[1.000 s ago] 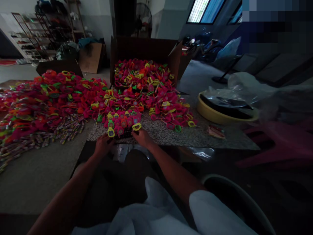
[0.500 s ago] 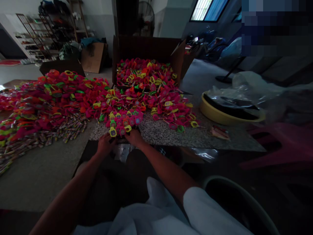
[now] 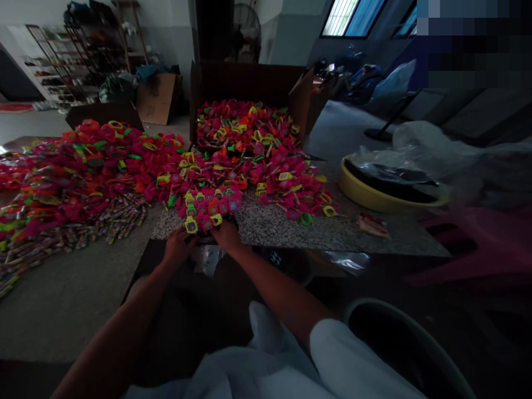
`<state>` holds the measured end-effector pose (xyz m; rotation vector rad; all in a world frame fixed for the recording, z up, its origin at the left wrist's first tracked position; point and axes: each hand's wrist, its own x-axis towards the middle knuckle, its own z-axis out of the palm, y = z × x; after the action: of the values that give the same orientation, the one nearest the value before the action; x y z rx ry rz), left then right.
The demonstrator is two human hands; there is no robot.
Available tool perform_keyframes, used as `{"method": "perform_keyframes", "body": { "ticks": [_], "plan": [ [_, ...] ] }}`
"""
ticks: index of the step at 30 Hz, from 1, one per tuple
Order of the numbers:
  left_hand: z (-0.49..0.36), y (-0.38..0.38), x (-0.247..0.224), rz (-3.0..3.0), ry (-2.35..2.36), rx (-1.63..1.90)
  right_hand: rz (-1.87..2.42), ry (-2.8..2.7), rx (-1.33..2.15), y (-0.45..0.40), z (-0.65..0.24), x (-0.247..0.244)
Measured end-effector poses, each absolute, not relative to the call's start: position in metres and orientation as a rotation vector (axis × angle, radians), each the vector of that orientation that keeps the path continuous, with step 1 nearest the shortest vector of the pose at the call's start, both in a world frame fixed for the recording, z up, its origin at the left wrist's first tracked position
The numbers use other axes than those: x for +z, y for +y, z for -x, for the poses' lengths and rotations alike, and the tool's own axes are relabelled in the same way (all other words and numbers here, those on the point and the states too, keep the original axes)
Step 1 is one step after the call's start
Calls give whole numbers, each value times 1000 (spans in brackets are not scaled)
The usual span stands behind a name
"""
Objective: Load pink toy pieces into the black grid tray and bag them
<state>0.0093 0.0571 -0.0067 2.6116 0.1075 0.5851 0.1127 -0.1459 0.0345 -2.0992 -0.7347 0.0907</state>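
The right hand (image 3: 225, 235) pinches a yellow watch (image 3: 216, 220) (dim light, this); the left hand (image 3: 178, 244), fingers curled, sits beside another yellow watch (image 3: 191, 225).

We see a bare strip of speckled bench (image 3: 286, 233) along the near edge, open for a hand to slide rightward as far as the small packet (image 3: 373, 224), with the yellow basin (image 3: 369, 195) standing behind that. Ahead, the heaped toy watches (image 3: 233, 160) and the carton's raised walls (image 3: 253, 80) block a low pass, so only the air above the heap is free.
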Motion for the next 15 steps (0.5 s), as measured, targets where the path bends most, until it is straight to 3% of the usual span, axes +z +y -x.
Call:
{"method": "perform_keyframes", "body": {
  "ticks": [5, 15],
  "plan": [
    [-9, 57, -5, -2617, 98, 561, 2134, -668, 72, -141, -110, 34],
    [-10, 58, -9, -2610, 115, 589, 1808, -580, 136, -145, -116, 30]
  ]
}}
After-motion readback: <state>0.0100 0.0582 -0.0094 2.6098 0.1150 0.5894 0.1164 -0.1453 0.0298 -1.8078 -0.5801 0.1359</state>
